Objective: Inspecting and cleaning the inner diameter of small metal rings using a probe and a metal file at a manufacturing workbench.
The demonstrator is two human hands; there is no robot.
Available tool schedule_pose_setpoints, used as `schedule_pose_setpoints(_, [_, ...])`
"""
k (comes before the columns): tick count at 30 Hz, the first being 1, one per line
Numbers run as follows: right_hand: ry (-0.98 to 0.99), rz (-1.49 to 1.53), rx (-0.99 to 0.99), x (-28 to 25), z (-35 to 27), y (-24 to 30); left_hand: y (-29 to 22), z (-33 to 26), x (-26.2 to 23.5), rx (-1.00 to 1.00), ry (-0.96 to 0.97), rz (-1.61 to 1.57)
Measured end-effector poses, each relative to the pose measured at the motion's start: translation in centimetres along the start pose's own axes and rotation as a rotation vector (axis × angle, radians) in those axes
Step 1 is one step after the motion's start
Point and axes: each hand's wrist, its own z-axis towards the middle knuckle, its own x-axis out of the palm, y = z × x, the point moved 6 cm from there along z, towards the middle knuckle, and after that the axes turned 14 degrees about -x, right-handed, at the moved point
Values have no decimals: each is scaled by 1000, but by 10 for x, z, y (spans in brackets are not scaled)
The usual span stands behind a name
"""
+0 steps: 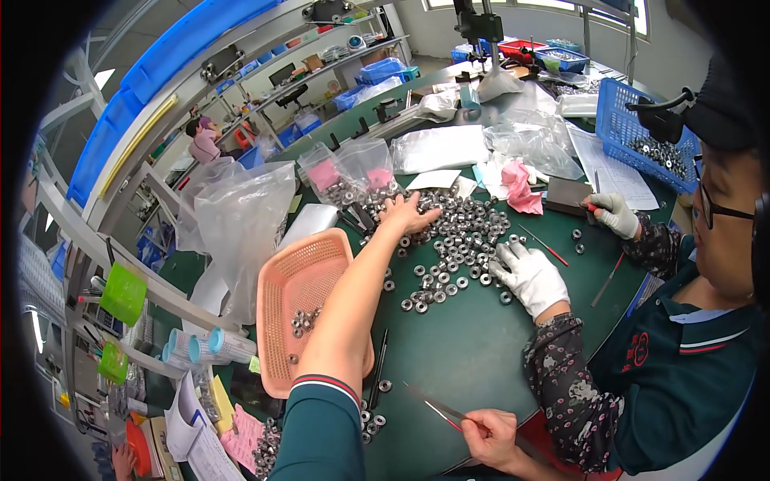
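My left arm reaches over a pink plastic basket [269, 321] to a heap of small metal rings [473, 228]. My left hand [405, 215] rests on the heap's left part with its fingers spread; whether a ring lies beneath the palm is hidden. Low in the view, my right hand [491, 438] is closed around thin pointed tweezers [437, 409], which point up and left over the green table. A few rings [303, 322] lie inside the basket. Loose rings [437, 289] are scattered at the heap's near edge.
At the right, a co-worker's gloved hand [529, 276] touches the heap; the other glove [616, 215] holds a red-handled tool. Plastic bags [349, 172], pink paper [521, 186], a dark block [567, 195] and a blue basket [618, 120] stand beyond. Black pen-like tools [379, 365] lie beside the pink basket.
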Motion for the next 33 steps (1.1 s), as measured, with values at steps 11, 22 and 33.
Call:
schedule_pose_setpoints(11, [11, 33, -10, -4, 9, -2, 2, -64, 27, 104, 152, -74])
schedule_pose_setpoints(22, [5, 82, 7, 0, 5, -2, 3, -154, 42, 326, 300, -47])
schedule_pose_setpoints(33, [12, 90, -13, -1, 5, -5, 37, -133, -26, 313, 6, -201])
